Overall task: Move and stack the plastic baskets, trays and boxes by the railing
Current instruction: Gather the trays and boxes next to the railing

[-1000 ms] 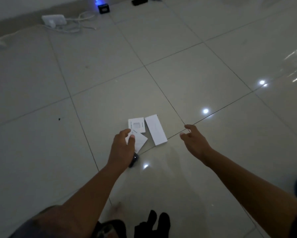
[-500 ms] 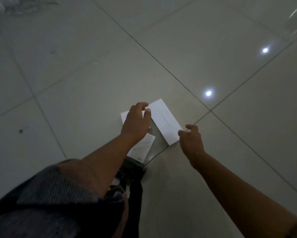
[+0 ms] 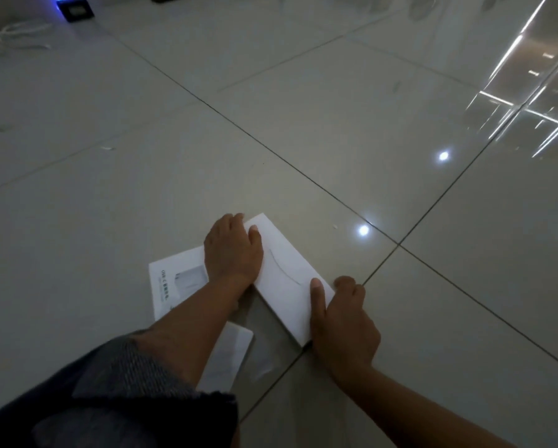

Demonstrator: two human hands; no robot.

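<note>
A long white box (image 3: pixel 284 273) lies flat on the tiled floor, angled from upper left to lower right. My left hand (image 3: pixel 231 250) grips its far end, thumb on the top face and fingers over the far edge. My right hand (image 3: pixel 342 321) grips its near end, thumb laid on top and fingers curled round the right side. A second white box with printed text (image 3: pixel 174 282) lies to the left, partly under my left forearm. A third white box (image 3: pixel 229 357) lies nearer me, half hidden by the same arm.
A small black device with a blue light (image 3: pixel 74 6) and white cables (image 3: pixel 12 37) sit at the far left by the wall. Glossy floor tiles (image 3: pixel 400 124) with light reflections stretch to the right and ahead.
The view has dropped closer to the floor. Both hands, which hovered apart above the boxes, have come down onto the long white box and taken hold of its two ends.
</note>
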